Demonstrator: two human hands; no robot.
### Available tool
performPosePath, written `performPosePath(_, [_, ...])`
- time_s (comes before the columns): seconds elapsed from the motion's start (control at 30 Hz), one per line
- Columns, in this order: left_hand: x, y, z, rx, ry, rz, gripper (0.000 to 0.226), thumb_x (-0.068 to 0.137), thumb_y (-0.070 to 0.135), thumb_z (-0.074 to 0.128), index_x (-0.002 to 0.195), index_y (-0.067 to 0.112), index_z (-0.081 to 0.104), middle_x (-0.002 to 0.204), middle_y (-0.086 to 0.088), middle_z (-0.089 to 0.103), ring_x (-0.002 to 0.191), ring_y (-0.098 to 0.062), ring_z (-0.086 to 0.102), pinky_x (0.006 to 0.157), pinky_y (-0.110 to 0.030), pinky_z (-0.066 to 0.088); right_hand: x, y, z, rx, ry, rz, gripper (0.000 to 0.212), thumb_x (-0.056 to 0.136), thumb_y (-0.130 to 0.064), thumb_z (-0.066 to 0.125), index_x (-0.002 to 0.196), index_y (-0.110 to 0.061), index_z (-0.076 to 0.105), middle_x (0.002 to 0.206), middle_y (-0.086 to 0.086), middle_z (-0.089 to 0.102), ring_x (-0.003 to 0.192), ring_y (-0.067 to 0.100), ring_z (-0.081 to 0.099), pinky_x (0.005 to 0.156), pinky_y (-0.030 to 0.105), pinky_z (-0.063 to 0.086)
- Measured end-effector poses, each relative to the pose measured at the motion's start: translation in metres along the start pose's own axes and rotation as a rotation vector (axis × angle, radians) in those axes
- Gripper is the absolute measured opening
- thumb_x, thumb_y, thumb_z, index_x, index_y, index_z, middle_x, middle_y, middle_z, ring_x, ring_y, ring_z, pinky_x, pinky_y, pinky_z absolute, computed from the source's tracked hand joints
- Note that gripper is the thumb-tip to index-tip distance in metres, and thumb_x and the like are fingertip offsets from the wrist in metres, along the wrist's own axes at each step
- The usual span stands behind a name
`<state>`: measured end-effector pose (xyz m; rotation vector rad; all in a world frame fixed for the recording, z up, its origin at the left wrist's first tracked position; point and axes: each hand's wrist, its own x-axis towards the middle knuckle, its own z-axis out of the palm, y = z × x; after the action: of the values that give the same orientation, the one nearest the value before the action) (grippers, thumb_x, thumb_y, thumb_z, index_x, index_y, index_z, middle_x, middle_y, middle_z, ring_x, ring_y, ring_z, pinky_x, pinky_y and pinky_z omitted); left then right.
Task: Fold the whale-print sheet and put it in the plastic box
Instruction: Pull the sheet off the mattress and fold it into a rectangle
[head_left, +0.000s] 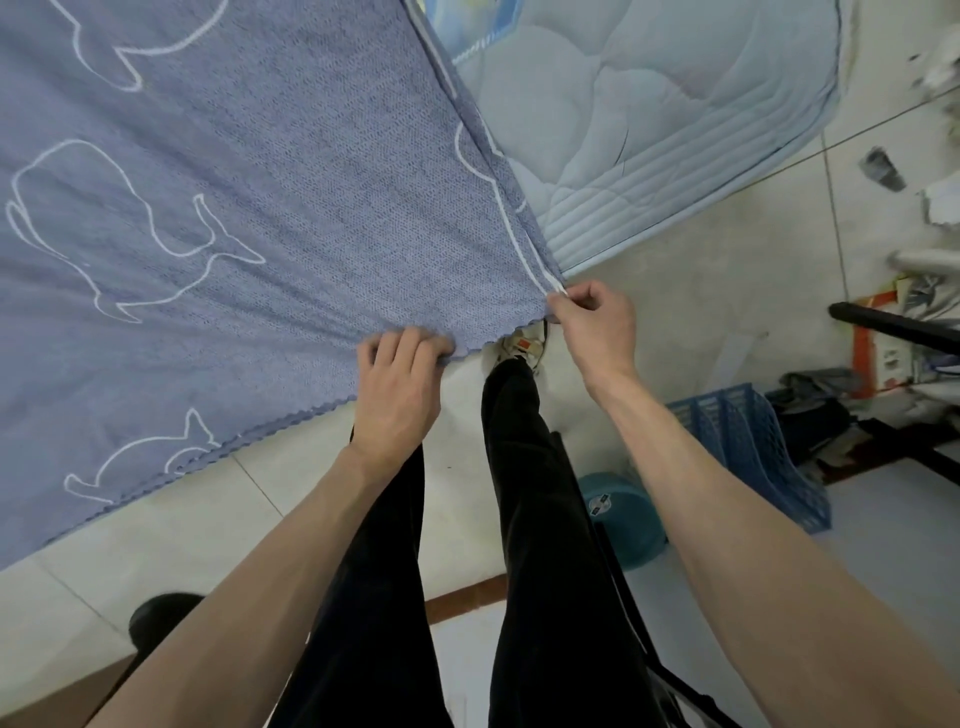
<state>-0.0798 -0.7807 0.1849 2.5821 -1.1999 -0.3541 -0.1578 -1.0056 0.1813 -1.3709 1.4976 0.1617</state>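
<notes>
The whale-print sheet (291, 197) is blue-grey with white whale outlines and fills the upper left of the head view, stretched out over the bed. My left hand (400, 379) grips its scalloped near edge, fingers curled over the cloth. My right hand (592, 322) pinches the sheet's corner by the white trim, a little to the right and farther out. No plastic box for the sheet shows clearly.
A pale blue quilted mattress (649, 130) lies beyond the sheet. My black trouser legs (524, 467) and a shoe stand on the tiled floor. A blue plastic crate (753, 447), a teal stool (618, 514) and black chair parts sit to the right.
</notes>
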Motion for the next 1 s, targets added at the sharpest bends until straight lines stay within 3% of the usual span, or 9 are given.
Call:
performPosePath(0.13, [0.002,-0.006,0.004,0.063,-0.214,0.053,0.017,0.099,0.009,0.056,0.111,0.018,0.065,0.109,0.0,0.063,0.095,-0.026,0.06,0.081,-0.039,0.042,0.0,0.003,0.003,-0.006,0.006,0.037,0.009,0.071,-0.017,0.068,0.066,-0.013,0.062,0.076,0.014,0.071,0.066,0.013,0.06,0.063,0.028,0.046])
performPosePath(0.27, [0.017,0.0,-0.006,0.092,-0.327,-0.003,0.018,0.1,0.034,0.058,0.105,0.019,0.067,0.102,0.001,0.064,0.094,-0.027,0.062,0.078,-0.041,0.045,0.001,0.007,0.007,-0.02,0.005,0.039,0.012,0.077,-0.018,0.068,0.068,-0.018,0.061,0.077,0.01,0.072,0.074,0.026,0.066,0.072,0.036,0.052])
performPosePath(0.33, [0.026,0.012,-0.019,0.05,-0.325,-0.052,0.03,0.099,0.047,0.059,0.098,0.018,0.066,0.095,0.0,0.065,0.088,-0.025,0.062,0.073,-0.041,0.048,0.003,0.01,0.007,-0.014,0.017,0.041,0.013,0.077,-0.02,0.07,0.068,-0.021,0.061,0.075,0.005,0.072,0.073,0.022,0.066,0.072,0.034,0.052])
performPosePath(0.43, [0.076,0.017,-0.037,-0.008,-0.229,-0.041,0.018,0.103,0.028,0.056,0.105,0.013,0.066,0.101,-0.005,0.066,0.089,-0.03,0.063,0.073,-0.043,0.05,0.006,0.011,0.006,0.013,0.032,0.052,0.013,0.076,-0.02,0.072,0.068,-0.023,0.062,0.072,-0.003,0.071,0.068,0.01,0.063,0.07,0.028,0.05])
performPosePath(0.53, [0.162,0.011,-0.047,0.036,-0.317,0.09,0.032,0.098,0.007,0.051,0.129,0.012,0.057,0.128,-0.009,0.056,0.102,-0.034,0.062,0.078,-0.045,0.052,0.004,0.009,0.005,0.059,0.045,0.068,0.014,0.075,-0.019,0.073,0.067,-0.024,0.062,0.067,-0.009,0.069,0.064,0.006,0.061,0.066,0.023,0.05])
performPosePath(0.67, [0.242,0.012,-0.05,0.181,-0.623,0.383,0.031,0.1,0.021,0.057,0.129,0.013,0.055,0.133,-0.01,0.047,0.091,-0.039,0.063,0.064,-0.042,0.046,-0.004,0.01,0.002,0.126,0.054,0.096,0.016,0.075,-0.017,0.074,0.066,-0.023,0.063,0.066,-0.008,0.07,0.064,0.006,0.062,0.065,0.02,0.049])
performPosePath(0.77, [0.263,0.012,-0.053,0.229,-0.755,0.519,0.038,0.094,0.032,0.07,0.126,0.018,0.058,0.127,-0.011,0.046,0.095,-0.036,0.062,0.069,-0.039,0.043,-0.011,0.012,0.0,0.179,0.064,0.096,0.019,0.078,-0.015,0.076,0.066,-0.024,0.064,0.06,-0.014,0.069,0.056,-0.002,0.061,0.058,0.011,0.046])
performPosePath(0.9, [0.27,0.014,-0.052,0.313,-0.735,0.679,0.04,0.087,0.049,0.073,0.122,0.031,0.064,0.122,-0.006,0.049,0.113,-0.03,0.053,0.093,-0.045,0.043,-0.015,0.016,0.001,0.247,0.067,0.104,0.017,0.077,-0.017,0.077,0.067,-0.024,0.066,0.068,-0.004,0.072,0.067,0.012,0.069,0.067,0.023,0.053])
performPosePath(1.0, [0.271,0.018,-0.047,0.47,-0.728,0.703,0.058,0.086,0.056,0.069,0.136,0.03,0.053,0.13,-0.006,0.05,0.122,-0.031,0.045,0.101,-0.049,0.037,-0.013,0.018,0.0,0.269,0.087,0.098,0.017,0.076,-0.02,0.078,0.066,-0.026,0.065,0.068,-0.007,0.072,0.066,0.009,0.068,0.065,0.021,0.053])
